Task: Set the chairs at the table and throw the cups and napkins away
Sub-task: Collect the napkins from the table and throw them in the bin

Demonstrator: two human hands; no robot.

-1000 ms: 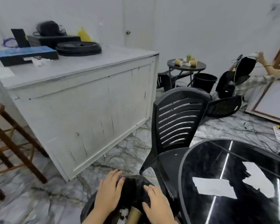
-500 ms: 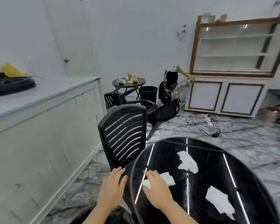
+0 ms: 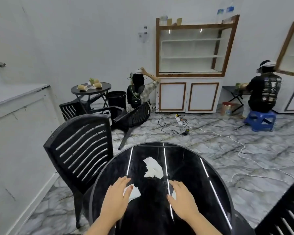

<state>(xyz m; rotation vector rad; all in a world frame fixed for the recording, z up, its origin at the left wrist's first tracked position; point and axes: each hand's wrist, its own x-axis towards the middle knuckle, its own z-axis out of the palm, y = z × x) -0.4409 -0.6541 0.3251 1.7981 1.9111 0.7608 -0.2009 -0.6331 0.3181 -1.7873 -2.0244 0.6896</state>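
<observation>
A round glossy black table (image 3: 202, 168) fills the near centre. A white napkin (image 3: 153, 167) lies in its middle. A second napkin (image 3: 134, 192) sits under the fingertips of my left hand (image 3: 116, 199), and a third white scrap (image 3: 173, 196) shows at the thumb of my right hand (image 3: 182, 200). Both hands hover flat, fingers spread, over the tabletop. One black slatted chair (image 3: 81, 150) stands at the table's left edge. Part of another black chair (image 3: 285, 217) shows at bottom right.
A white counter (image 3: 15, 133) runs along the left. Further back stand a small black table (image 3: 91, 89) with paper cups (image 3: 92, 83), a black bin (image 3: 117, 99) and tipped chairs (image 3: 132, 116). Two people sit by white cabinets (image 3: 188, 92). Cables (image 3: 227, 138) cross the marble floor.
The view swung right from the bin and counter onto the table. Both hands left the bin and now reach over the tabletop, each at a napkin.
</observation>
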